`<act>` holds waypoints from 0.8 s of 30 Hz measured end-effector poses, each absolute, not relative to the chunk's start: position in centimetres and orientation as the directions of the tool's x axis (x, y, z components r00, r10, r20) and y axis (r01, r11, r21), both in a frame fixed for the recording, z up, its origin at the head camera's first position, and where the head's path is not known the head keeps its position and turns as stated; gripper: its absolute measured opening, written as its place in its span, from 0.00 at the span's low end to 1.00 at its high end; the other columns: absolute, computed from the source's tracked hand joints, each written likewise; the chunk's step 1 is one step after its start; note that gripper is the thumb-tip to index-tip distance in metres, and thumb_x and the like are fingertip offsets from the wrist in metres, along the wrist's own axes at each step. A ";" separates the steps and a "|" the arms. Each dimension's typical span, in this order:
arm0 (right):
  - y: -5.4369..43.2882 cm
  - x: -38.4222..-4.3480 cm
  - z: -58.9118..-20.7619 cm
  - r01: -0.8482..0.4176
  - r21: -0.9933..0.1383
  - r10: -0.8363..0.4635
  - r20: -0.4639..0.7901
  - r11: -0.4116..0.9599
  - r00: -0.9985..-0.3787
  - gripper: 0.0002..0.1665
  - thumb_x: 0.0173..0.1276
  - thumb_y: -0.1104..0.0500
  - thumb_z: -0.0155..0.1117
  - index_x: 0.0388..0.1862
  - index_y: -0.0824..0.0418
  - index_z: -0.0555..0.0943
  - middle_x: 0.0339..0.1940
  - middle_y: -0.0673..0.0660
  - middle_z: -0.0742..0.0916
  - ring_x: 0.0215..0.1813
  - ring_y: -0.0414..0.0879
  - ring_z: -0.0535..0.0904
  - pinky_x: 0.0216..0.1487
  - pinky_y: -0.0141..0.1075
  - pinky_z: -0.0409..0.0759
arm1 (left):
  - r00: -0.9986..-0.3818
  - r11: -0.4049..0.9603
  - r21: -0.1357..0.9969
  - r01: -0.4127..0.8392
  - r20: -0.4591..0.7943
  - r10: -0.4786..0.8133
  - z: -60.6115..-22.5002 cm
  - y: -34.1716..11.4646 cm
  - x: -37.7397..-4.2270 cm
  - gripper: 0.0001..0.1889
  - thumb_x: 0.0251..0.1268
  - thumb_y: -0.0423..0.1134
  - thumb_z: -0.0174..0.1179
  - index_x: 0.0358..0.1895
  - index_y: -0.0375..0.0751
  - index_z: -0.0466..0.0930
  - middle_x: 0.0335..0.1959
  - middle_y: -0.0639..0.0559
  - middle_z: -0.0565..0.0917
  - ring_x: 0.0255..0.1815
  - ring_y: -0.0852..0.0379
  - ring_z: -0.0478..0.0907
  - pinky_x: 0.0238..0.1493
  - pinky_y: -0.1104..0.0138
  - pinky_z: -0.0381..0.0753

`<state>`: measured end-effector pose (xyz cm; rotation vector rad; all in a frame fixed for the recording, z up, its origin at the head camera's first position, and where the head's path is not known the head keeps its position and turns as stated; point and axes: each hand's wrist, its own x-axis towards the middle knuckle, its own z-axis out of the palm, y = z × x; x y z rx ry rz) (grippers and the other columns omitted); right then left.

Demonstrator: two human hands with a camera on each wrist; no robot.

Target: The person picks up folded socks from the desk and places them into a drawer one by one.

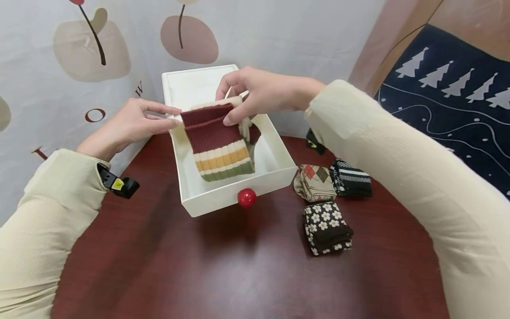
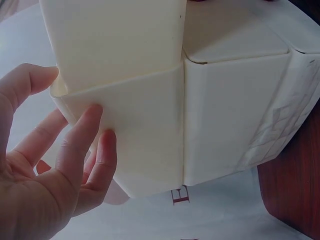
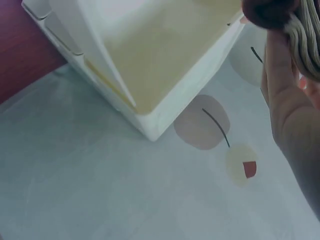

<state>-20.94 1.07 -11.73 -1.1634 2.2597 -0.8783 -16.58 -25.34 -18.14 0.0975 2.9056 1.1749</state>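
Note:
Over the pulled-out white drawer [image 1: 215,203], my right hand [image 1: 264,91] pinches a pair of folded ribbed socks [image 1: 219,146]. They are maroon with cream, mustard and green stripes, and hang partly inside the drawer. My left hand [image 1: 133,122] holds the drawer unit at its left side, where the drawer comes out of its white casing [image 1: 193,84]. In the left wrist view, the thumb hooks the edge of the casing [image 2: 145,135] while the fingertips press its outer wall. Only part of the socks [image 3: 307,40] shows in the right wrist view.
Right of the drawer, on the dark red table [image 1: 247,274], lie folded argyle socks [image 1: 316,181], black striped socks [image 1: 352,179] and black flowered socks [image 1: 326,228]. A red knob [image 1: 247,197] sticks out from the drawer front. A patterned curtain [image 1: 295,53] hangs behind.

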 end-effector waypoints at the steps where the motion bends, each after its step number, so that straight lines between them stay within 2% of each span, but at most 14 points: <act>1: 0.7 -21.0 -11.8 -0.544 -0.704 -0.836 -0.130 0.457 -0.533 0.17 0.55 0.60 0.65 0.42 0.58 0.70 0.41 0.56 0.78 0.37 0.46 0.77 0.41 0.36 0.74 | -0.998 0.716 0.696 0.054 0.017 0.059 -18.2 -25.3 -16.6 0.26 0.54 0.48 0.61 0.55 0.39 0.74 0.55 0.39 0.70 0.43 0.59 0.74 0.34 0.75 0.71; 4: -0.3 -21.2 -12.1 -0.489 -0.726 -0.838 -0.223 0.484 -0.498 0.17 0.56 0.62 0.64 0.42 0.58 0.69 0.42 0.58 0.77 0.37 0.47 0.77 0.41 0.37 0.75 | -0.998 0.711 0.701 0.055 0.022 0.055 -18.2 -25.1 -16.7 0.26 0.53 0.47 0.61 0.54 0.39 0.74 0.55 0.39 0.70 0.43 0.59 0.74 0.33 0.76 0.71; 9: -1.9 -21.3 -13.0 -0.391 -0.763 -0.831 -0.329 0.514 -0.449 0.17 0.57 0.67 0.61 0.42 0.61 0.66 0.42 0.62 0.76 0.37 0.49 0.78 0.41 0.38 0.76 | -0.998 0.716 0.696 0.054 0.026 0.050 -18.2 -24.9 -16.7 0.27 0.52 0.49 0.62 0.54 0.39 0.74 0.56 0.39 0.69 0.48 0.51 0.73 0.33 0.75 0.70; 14: -2.8 -21.2 -14.6 -0.349 -0.766 -0.821 -0.388 0.540 -0.418 0.17 0.57 0.69 0.60 0.42 0.62 0.65 0.41 0.63 0.78 0.36 0.49 0.78 0.40 0.39 0.76 | -0.999 0.726 0.686 0.048 0.015 0.052 -18.3 -24.6 -16.4 0.28 0.54 0.50 0.60 0.56 0.39 0.73 0.58 0.38 0.67 0.52 0.44 0.69 0.44 0.60 0.70; 17: -3.0 -21.1 -15.4 -0.342 -0.756 -0.809 -0.403 0.558 -0.429 0.17 0.58 0.68 0.61 0.43 0.62 0.66 0.42 0.62 0.78 0.38 0.49 0.77 0.40 0.38 0.77 | -0.998 0.720 0.692 0.048 0.010 0.057 -18.4 -24.6 -16.4 0.28 0.54 0.50 0.60 0.56 0.39 0.72 0.59 0.38 0.66 0.54 0.42 0.68 0.47 0.52 0.67; 24: -3.2 -21.2 -16.2 -0.341 -0.734 -0.778 -0.397 0.588 -0.488 0.17 0.57 0.67 0.62 0.44 0.63 0.67 0.42 0.60 0.78 0.37 0.49 0.78 0.38 0.37 0.77 | -0.998 0.712 0.700 0.061 0.018 0.067 -18.3 -24.8 -16.5 0.27 0.55 0.50 0.60 0.56 0.39 0.72 0.59 0.38 0.67 0.54 0.43 0.67 0.48 0.54 0.67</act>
